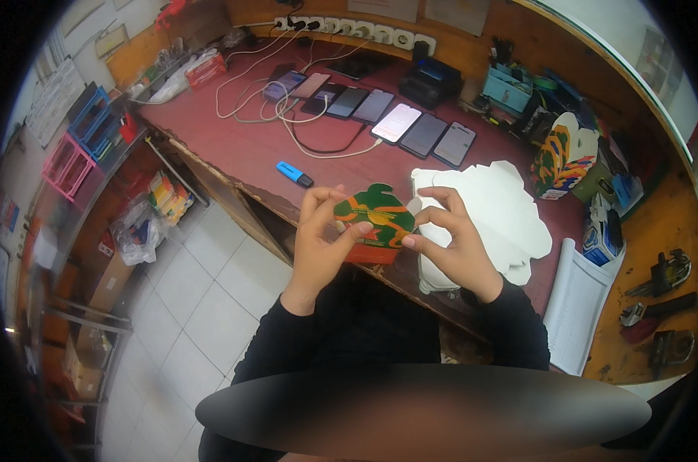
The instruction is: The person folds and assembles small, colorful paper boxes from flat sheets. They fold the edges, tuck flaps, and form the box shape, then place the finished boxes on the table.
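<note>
Thumb and fingers of the left hand (322, 235) are closed on the left edge of a small printed carton (376, 219), green with orange, which is held up around the middle of the frame, over the near edge of the table. The right hand (457, 246) is bent in a loose pinch at the carton's right edge, its thumb tip against the card and its fingers curled just above. Both wrists come out of black sleeves (518, 323). Just beyond the left fingertips a blue marker (293, 173) lies on the red tabletop (183, 131), and next to the right hand sits a stack of white cut-out card sheets (487, 208). Farther up, toward the top centre, I see a slanting row of phones (422, 135), one with a bright white screen, with pale cables looping among the left ones, and a black device (430, 81) behind. Over at the right of the frame stands another printed carton (561, 162), folded into shape, with a ruled notebook (580, 308) lower down and an adjustable wrench (657, 308) beside it.
</note>
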A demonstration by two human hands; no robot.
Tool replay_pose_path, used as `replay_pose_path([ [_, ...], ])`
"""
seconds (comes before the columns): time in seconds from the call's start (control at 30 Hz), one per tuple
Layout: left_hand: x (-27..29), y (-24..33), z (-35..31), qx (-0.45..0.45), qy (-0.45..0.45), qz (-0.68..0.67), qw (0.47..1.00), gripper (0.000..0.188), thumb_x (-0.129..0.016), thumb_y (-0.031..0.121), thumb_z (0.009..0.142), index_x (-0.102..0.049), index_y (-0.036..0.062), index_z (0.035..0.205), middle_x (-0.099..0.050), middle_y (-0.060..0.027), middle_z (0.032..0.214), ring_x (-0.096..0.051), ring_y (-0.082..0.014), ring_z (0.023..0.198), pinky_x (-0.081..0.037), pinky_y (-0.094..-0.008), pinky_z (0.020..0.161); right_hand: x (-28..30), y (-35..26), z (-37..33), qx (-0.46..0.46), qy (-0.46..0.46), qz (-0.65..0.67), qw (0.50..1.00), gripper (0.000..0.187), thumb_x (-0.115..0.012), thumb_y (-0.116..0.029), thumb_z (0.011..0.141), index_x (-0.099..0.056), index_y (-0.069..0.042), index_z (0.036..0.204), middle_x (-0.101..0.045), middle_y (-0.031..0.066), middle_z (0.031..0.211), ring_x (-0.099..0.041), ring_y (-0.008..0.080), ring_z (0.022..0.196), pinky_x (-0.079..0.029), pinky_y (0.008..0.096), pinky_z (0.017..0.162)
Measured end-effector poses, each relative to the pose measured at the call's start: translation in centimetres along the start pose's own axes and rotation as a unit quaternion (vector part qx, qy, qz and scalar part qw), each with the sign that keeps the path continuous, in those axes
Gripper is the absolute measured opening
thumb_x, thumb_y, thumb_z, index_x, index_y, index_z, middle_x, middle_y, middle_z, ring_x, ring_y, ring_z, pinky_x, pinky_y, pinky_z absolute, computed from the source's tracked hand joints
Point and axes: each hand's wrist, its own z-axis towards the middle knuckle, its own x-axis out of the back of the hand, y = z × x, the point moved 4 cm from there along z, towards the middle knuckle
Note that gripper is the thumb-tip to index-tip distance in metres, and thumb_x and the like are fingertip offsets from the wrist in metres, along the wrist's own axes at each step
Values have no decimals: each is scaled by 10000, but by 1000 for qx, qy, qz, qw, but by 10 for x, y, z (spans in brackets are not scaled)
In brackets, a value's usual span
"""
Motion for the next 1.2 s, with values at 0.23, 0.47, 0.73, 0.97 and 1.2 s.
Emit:
replay_pose_path([
  [0.23,-2,-13,-15,43,53,-56,996,409,-799,136,902,-632,-2,1249,-518,-120,1303,-558,-297,1287,-472,-406,1059,-6,15,-2,-154,9,61,986,287,-846,-232,874,-670,-31,978,-433,189,1404,-531,367,1337,-588,435,1007],
  [0.47,9,-14,-21,41,66,-15,997,331,-781,172,930,-609,-1,1154,-487,-101,1324,-553,-230,1263,-522,-373,1039,-17,23,-3,-68,35,75,994,248,-846,-179,854,-670,-6,885,-398,204,1433,-529,404,1340,-559,481,999],
  [0.73,27,-31,-29,186,24,-87,978,288,-826,154,885,-643,26,1068,-536,-48,1131,-541,-175,1109,-531,-341,943,-8,21,-6,-127,11,-94,987,231,-843,-208,862,-706,-29,915,-436,169,1397,-656,254,1041,-570,377,852],
  [0.97,23,-17,-34,138,73,102,982,217,-840,183,870,-713,11,905,-546,-34,843,-518,-182,958,-477,-302,824,-19,40,1,-178,-14,139,974,254,-814,-140,913,-678,71,876,-449,114,1375,-687,145,733,-589,273,638],
  [1.2,31,-25,-28,107,90,8,990,227,-793,224,927,-733,12,983,-563,-40,847,-505,-159,872,-430,-295,731,-22,59,3,-218,34,143,965,293,-831,-161,902,-696,96,947,-520,128,1290,-679,142,701,-574,270,628],
])
